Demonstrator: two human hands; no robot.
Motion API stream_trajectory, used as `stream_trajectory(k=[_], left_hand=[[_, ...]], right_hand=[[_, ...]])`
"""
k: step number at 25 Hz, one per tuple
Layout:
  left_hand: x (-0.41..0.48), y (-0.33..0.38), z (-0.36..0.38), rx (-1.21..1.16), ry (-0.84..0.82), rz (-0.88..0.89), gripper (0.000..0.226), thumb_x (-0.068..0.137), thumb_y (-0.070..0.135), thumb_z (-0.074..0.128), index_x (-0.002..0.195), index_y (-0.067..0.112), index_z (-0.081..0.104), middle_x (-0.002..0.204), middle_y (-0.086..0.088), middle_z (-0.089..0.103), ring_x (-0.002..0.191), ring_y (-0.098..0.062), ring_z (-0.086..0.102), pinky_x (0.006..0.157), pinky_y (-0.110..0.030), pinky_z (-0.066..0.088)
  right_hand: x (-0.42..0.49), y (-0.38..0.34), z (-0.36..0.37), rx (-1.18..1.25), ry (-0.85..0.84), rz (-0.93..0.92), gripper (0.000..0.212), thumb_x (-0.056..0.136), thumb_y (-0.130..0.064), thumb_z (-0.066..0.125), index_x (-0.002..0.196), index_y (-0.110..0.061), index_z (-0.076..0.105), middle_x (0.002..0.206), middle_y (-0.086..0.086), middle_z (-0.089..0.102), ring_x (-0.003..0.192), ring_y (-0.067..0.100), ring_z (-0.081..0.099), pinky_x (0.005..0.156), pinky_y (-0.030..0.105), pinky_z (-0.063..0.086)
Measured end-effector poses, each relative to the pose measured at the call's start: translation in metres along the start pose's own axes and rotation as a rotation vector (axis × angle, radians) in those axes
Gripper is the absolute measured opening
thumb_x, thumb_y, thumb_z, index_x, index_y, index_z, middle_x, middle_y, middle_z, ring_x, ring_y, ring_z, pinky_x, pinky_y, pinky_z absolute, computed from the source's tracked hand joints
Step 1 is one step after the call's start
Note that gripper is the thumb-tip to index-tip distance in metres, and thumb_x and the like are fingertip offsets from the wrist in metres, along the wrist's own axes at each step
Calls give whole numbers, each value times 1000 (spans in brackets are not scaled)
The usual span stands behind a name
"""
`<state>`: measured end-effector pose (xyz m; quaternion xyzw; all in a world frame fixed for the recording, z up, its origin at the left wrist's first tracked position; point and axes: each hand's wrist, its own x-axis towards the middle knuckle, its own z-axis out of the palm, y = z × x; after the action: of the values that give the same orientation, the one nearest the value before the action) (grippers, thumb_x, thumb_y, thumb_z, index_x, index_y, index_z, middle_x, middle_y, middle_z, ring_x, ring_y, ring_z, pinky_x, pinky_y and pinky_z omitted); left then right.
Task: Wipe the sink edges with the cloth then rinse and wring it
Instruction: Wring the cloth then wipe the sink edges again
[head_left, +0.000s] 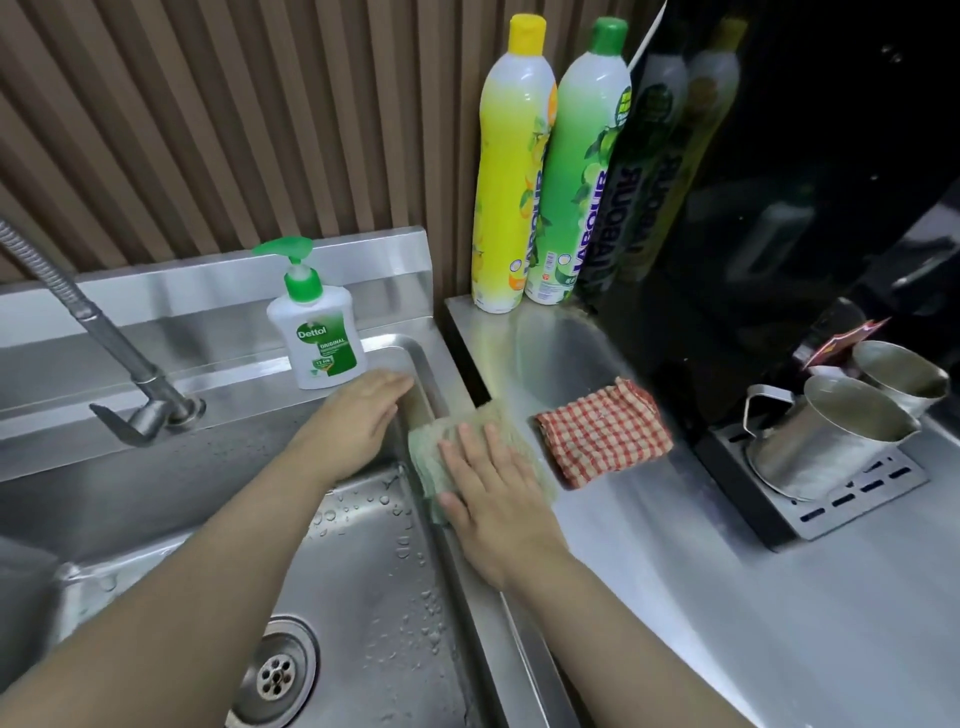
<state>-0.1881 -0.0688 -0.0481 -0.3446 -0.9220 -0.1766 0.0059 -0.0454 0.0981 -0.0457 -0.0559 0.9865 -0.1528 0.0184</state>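
A pale green cloth (431, 457) lies over the right rim of the steel sink (447, 364), partly hanging into the basin. My right hand (493, 483) presses flat on it with straight, spread fingers. My left hand (363, 415) reaches into the basin's far right corner, fingers straight and together, touching the inner wall just left of the cloth. The tap (104, 343) stands at the back left, with no water running. Drops cling to the basin floor around the drain (275, 670).
A Dettol pump bottle (317, 332) stands on the back ledge. A red checked cloth (605, 431) lies on the counter right of my hand. Yellow (511, 171) and green (582, 171) detergent bottles stand behind. Metal cups (826, 436) sit on a black dispenser's tray.
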Motion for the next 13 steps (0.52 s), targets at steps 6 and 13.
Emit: stream_trajectory(k=[6, 13], left_hand=[[-19, -18, 12, 218, -33, -94, 71, 87, 48, 9, 143, 9, 29, 152, -9, 26, 142, -23, 19, 113, -34, 3], [-17, -24, 17, 131, -59, -112, 82, 79, 56, -5, 147, 14, 11, 157, -2, 6, 138, -5, -7, 114, -28, -8]], right_hand=[[72, 6, -4, -239, 93, 52, 57, 96, -38, 9, 149, -20, 21, 158, 2, 14, 145, 28, 14, 116, 46, 5], [122, 11, -7, -266, -59, 36, 53, 101, -34, 12, 151, -21, 0, 159, 1, -7, 146, 23, -9, 115, 42, -8]])
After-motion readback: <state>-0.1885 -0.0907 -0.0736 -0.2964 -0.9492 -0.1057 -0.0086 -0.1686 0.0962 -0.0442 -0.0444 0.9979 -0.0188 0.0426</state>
